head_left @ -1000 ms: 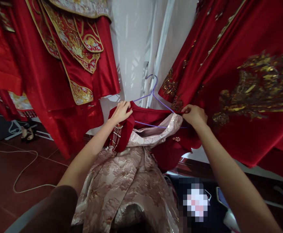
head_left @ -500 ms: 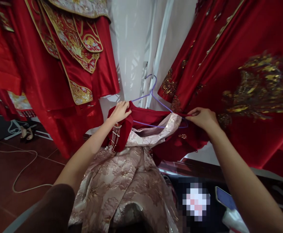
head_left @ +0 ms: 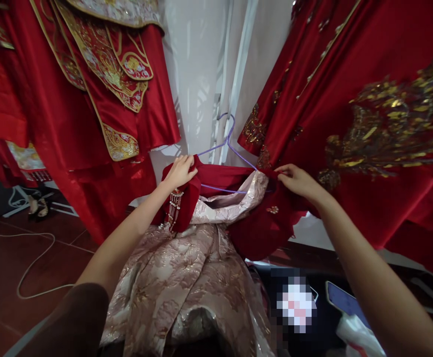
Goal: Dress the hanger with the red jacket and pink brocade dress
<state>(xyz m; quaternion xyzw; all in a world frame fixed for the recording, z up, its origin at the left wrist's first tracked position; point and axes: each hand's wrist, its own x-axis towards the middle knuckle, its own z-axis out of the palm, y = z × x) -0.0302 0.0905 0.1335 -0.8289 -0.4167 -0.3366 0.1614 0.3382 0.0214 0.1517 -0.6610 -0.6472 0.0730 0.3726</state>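
Observation:
A dark red shawl-like garment (head_left: 255, 233) with a beaded tassel (head_left: 174, 207) lies over a purple wire hanger (head_left: 228, 140). My left hand (head_left: 181, 172) is closed on its left shoulder, beside the hanger's left arm. On the other side, my right hand (head_left: 294, 178) pinches the red cloth at the right shoulder. Beneath the red cloth, a pale pink brocade dress (head_left: 187, 277) shows its neckline and spreads down toward me. The hanger's hook reaches up to a white upright rail. The right end of the hanger is mostly covered by the red cloth.
Red embroidered gowns hang at left (head_left: 120, 89) and right (head_left: 391, 124). A white cable (head_left: 34, 235) runs over the tiled floor, near dark shoes (head_left: 38, 208). At lower right are a phone (head_left: 341, 297) and a crumpled white plastic bag (head_left: 357, 332); one item is pixelated.
My right hand has moved slightly left and inward, bringing the red cloth over the hanger's right end, and that side now hangs lower. My left hand keeps its hold.

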